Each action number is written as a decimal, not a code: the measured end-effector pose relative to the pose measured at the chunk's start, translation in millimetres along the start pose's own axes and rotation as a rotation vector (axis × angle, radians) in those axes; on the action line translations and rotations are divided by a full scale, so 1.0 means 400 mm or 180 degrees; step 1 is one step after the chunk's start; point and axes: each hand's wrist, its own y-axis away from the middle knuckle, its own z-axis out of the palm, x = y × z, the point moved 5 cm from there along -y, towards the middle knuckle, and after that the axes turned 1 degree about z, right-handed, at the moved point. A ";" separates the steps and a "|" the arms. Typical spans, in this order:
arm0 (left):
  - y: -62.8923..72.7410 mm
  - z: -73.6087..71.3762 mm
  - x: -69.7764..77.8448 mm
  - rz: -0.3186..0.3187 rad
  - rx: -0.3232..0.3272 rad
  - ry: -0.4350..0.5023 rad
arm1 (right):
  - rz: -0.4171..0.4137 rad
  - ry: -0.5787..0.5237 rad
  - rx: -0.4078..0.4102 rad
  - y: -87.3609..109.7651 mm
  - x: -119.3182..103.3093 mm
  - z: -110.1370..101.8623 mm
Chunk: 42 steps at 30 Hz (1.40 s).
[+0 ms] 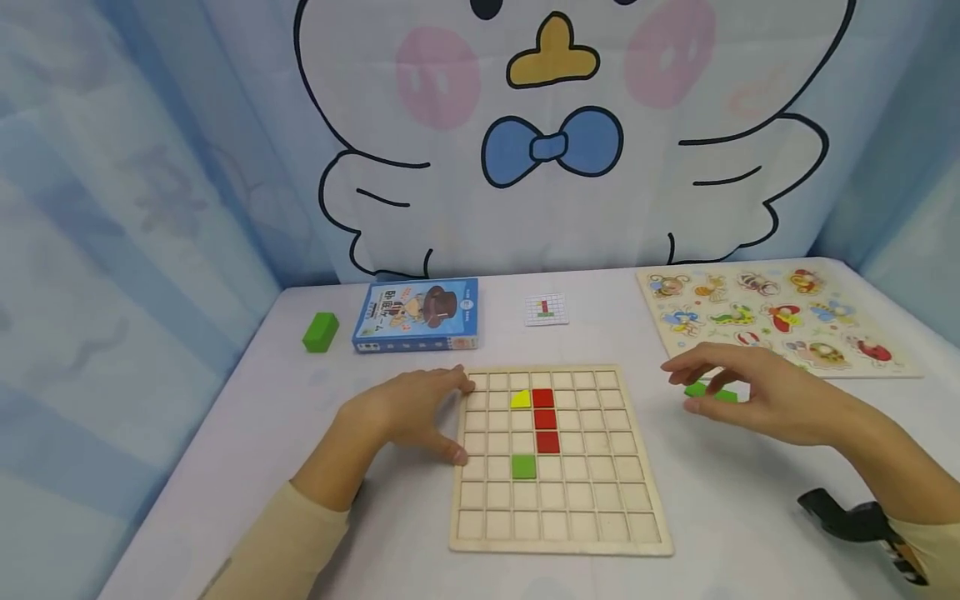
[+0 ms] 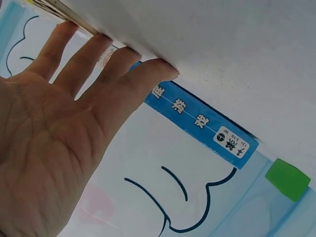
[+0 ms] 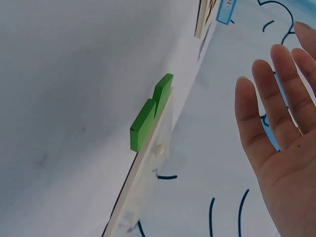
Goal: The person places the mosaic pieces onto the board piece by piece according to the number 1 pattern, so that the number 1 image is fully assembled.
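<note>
A wooden grid board (image 1: pixel 562 543) lies flat on the white table. Three red squares (image 1: pixel 546 419) stand in one column of its cells, with a yellow piece (image 1: pixel 520 400) beside the top one and a green square (image 1: pixel 523 467) lower down. My left hand (image 1: pixel 408 412) touches the board's left edge with thumb and fingertips, its fingers extended in the left wrist view. Off the board's right side, my right hand (image 1: pixel 765 396) hovers with loosely bent fingers and holds nothing. Two green pieces (image 3: pixel 143 127) lie near it, against the edge of the wooden picture board (image 1: pixel 877 369).
Behind the grid board are a blue game box (image 1: pixel 417 317) and a small pattern card (image 1: pixel 546 309). A green block (image 1: pixel 321 332) is left of the box. A curtain (image 1: pixel 555 221) with a cartoon print hangs along the table's back edge.
</note>
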 end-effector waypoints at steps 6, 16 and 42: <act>-0.001 -0.001 0.004 -0.0003 0.0011 0.0004 | 0.0088 0.0088 0.0064 0.019 0.039 -0.009; 0.000 0.000 0.004 0.0007 0.0012 -0.0019 | 0.0482 0.0185 0.0127 0.050 0.115 -0.005; 0.008 -0.007 0.005 -0.0081 -0.0063 -0.0016 | 0.0927 0.0454 -0.0097 0.080 0.204 -0.010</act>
